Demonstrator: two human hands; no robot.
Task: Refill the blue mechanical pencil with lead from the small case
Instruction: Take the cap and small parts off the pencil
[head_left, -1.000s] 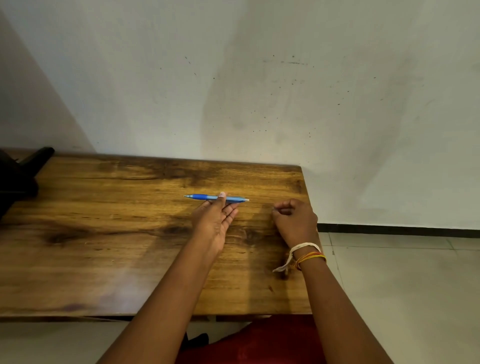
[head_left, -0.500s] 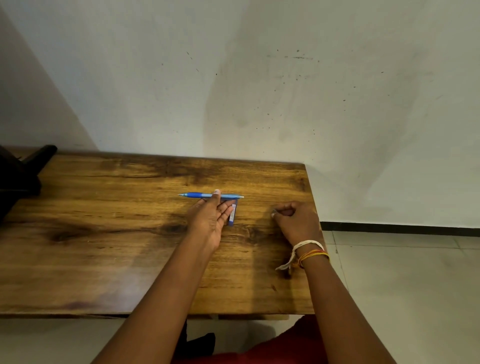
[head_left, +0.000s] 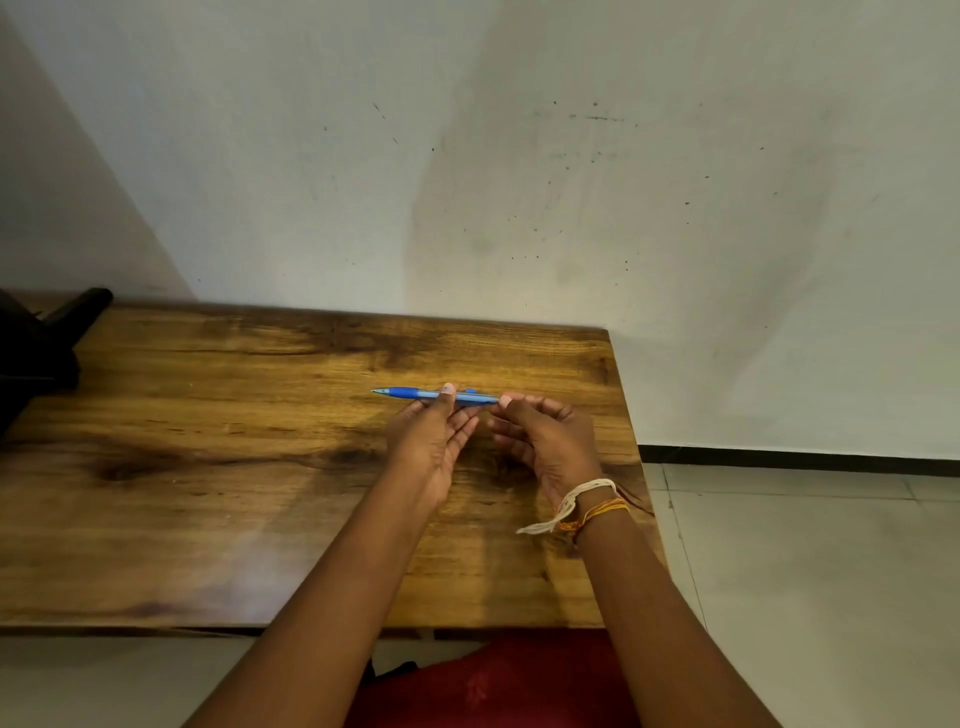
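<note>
The blue mechanical pencil (head_left: 435, 396) lies level above the far part of the bench (head_left: 218, 467), tip pointing left, rear end to the right. It looks light, stiff and smooth, so likely to roll or slip; the darker grip sleeve near the tip seems the surest place to hold, and any lead will be brittle. The left hand (head_left: 434, 447) pinches the barrel at mid-length. The right hand (head_left: 545, 436) has curled fingers, with the fingertips at the rear cap. Count: one pencil, two hands, one bench; the small case is not visible.
</note>
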